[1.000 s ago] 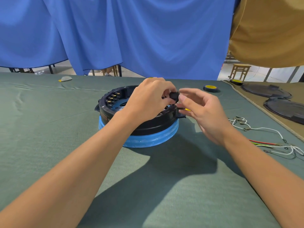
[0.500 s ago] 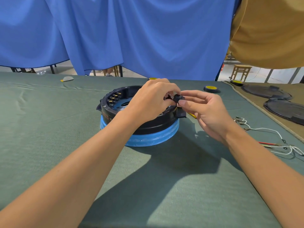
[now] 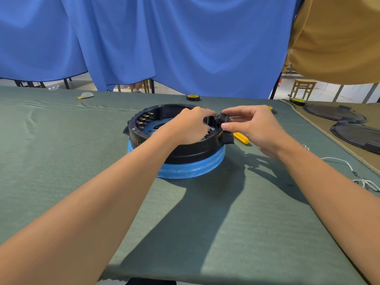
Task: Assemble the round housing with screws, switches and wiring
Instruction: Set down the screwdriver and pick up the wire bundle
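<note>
One view only, the head camera. The round housing (image 3: 174, 150), a black ring on a blue-wrapped base, sits mid-tabletop (image 3: 82, 165), and both hands work at its far right rim.

My right hand (image 3: 254, 129) pinches a small black part (image 3: 221, 118) between thumb and forefinger, holding it right at the rim. My left hand (image 3: 191, 125) reaches over the ring with its fingers (image 3: 202, 114) curled in towards the same part. Its knuckles hide the tips, so I cannot tell whether they grip the part or only steady it.

As for progress, a row of brass-tipped switches (image 3: 145, 119) is already seated along the inner left wall. I judge the small black part to be another switch, not yet fully seated.

The white wires (image 3: 339, 161) lie loose on the tabletop to the right, well apart from the housing, so the wiring looks untouched. A yellow tool (image 3: 241, 138) lies just beside the housing. I see no screws clearly enough to say whether any are in. Two dark round lids (image 3: 334, 114) wait on the far right. My estimate is that the task is in its early-to-middle stage.
</note>
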Demonstrator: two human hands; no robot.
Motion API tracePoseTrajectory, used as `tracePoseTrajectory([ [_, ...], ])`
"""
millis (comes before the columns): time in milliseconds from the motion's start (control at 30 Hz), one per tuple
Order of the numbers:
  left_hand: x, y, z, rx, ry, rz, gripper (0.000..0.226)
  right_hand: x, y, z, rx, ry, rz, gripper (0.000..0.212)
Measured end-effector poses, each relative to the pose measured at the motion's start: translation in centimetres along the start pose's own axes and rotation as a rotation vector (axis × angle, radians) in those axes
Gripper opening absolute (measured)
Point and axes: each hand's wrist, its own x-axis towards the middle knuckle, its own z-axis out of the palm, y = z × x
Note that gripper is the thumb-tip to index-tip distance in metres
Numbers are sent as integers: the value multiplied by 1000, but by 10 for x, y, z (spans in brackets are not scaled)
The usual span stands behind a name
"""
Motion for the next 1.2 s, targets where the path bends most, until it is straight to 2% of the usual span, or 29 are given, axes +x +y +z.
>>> tracePoseTrajectory([
  [100,0,0,1,-41,45,20,50,5,-3,0,-57,-46,22,36],
  [267,-1,0,-3,-145,65,-6,32,12,-10,-3,-54,-126,87,35],
  [400,-2,1,-4,-168,43,4,33,12,-13,-1,-38,-199,117,14],
  [467,-2,2,-4,-161,44,20,28,12,-14,1,-5,-217,133,13],
  [533,-2,3,-4,-167,55,9,28,13,-15,1,55,-198,167,18],
  [667,0,3,-3,-136,55,-7,29,14,-19,5,84,-139,231,11],
  [933,2,1,-3,-139,104,2,27,12,-25,8,151,-12,298,18],
  [1067,2,0,-3,-122,118,6,28,11,-25,9,164,-10,312,9],
  [1200,2,0,-3,-124,128,11,27,10,-25,7,196,-13,334,19],
])
